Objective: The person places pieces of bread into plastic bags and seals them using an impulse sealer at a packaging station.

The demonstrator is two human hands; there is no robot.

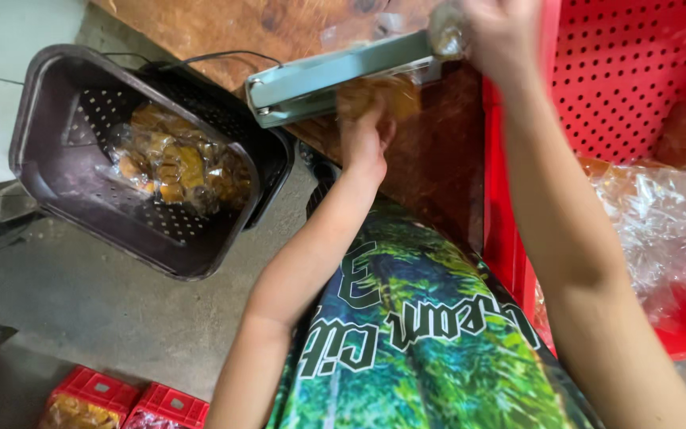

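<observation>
My left hand grips a clear bag of golden-brown snacks under the arm of a pale green bag sealer on a wooden table. At the top edge my right hand presses down on the far end of the sealer arm, also pinching the bag's clear plastic top. Both forearms reach up from the bottom of the view.
A dark perforated basket at left holds sealed bags of the same snacks. A red perforated crate at right holds clear plastic bags. Red crates stand on the concrete floor at lower left.
</observation>
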